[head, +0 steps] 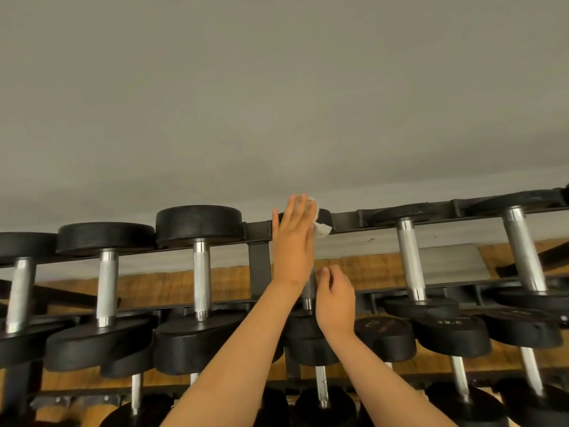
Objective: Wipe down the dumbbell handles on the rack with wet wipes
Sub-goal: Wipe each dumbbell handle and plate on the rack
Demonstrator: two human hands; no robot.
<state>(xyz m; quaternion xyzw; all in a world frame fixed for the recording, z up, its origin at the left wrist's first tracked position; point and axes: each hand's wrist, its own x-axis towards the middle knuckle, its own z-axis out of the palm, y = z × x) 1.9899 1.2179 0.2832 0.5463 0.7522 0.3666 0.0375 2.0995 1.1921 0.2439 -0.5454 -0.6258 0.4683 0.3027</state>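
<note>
A black rack [258,232] carries a top row of black dumbbells with silver knurled handles. My left hand [294,241] reaches up with straight fingers and presses a white wet wipe [320,228] against the far head [324,215] of the middle dumbbell. Only a corner of the wipe shows past the fingers. My right hand [335,300] sits lower, its fingers curled beside that dumbbell's handle [308,292]; whether it grips the handle is hidden by the left wrist.
Other dumbbells stand left [201,278] and right [411,260] on the top tier. A lower tier [452,337] holds more, one marked 22.5. A grey wall [277,103] rises behind the rack, and a wood floor [172,282] shows through it.
</note>
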